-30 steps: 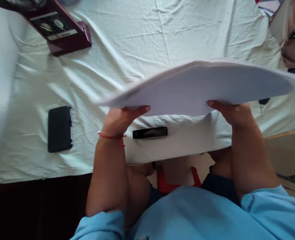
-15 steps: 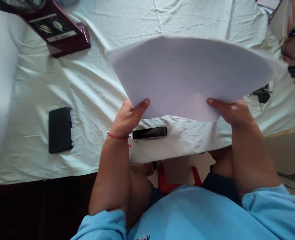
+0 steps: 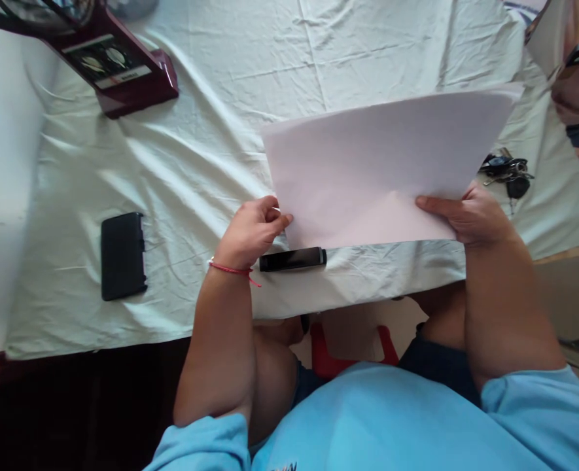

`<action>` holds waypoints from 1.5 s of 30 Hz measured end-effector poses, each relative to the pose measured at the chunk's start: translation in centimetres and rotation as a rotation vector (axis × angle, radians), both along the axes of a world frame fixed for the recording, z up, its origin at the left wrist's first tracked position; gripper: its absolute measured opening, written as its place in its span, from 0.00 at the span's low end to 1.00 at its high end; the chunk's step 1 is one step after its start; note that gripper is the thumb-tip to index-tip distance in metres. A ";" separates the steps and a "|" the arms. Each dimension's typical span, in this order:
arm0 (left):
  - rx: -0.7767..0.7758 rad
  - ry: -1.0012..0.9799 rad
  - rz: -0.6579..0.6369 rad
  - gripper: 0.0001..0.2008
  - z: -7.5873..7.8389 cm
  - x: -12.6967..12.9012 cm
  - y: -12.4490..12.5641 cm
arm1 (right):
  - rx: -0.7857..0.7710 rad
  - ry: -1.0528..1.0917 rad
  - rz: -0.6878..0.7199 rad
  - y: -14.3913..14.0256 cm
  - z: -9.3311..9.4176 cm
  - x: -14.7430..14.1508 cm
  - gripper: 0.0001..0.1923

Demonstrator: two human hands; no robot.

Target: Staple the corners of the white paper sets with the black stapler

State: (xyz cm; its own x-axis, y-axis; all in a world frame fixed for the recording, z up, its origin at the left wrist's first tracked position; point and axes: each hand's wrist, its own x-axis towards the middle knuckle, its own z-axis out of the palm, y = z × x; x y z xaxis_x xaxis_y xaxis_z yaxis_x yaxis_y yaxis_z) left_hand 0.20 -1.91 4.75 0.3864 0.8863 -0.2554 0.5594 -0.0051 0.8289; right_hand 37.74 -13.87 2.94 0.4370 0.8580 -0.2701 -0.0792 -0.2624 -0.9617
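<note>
1. Pale cloth [image 3: 377,46] w/ lots of wrinkles, spread out in front of me.
2. L hand [image 3: 252,229]: I pinch the left edge of the white paper [image 3: 368,176].
3. R hand [image 3: 478,212]: I grip its right side, thumb on top.
4. White paper's btwn my hands.
5. Blk thing [image 3: 293,260] near L hand; keys [image 3: 517,186] near R hand.

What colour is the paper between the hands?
The paper is white, faintly lilac in shade; head view shows it best.
</note>
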 end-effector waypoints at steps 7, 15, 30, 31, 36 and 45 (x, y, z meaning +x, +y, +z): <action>-0.029 0.191 -0.055 0.10 1.1 0.6 -0.4 | -0.044 0.002 0.011 -0.4 0.4 0.8 0.25; 0.039 0.276 -0.090 0.15 1.2 0.3 -0.9 | -0.078 -0.023 -0.019 -1.0 0.5 2.2 0.27; -0.052 0.034 -0.414 0.20 3.4 -0.1 -1.8 | -0.128 -0.069 -0.060 -2.0 0.6 4.5 0.24; -0.049 0.051 -0.462 0.21 3.4 -0.2 -1.7 | -0.135 -0.070 -0.065 -2.0 0.6 4.5 0.24; -0.085 0.116 -0.553 0.17 3.3 -0.4 -1.6 | -0.152 -0.084 -0.104 -1.9 0.4 5.0 0.23; -0.079 0.150 -0.475 0.18 3.8 -0.2 -1.4 | -0.178 -0.078 -0.069 -2.3 -0.3 5.9 0.28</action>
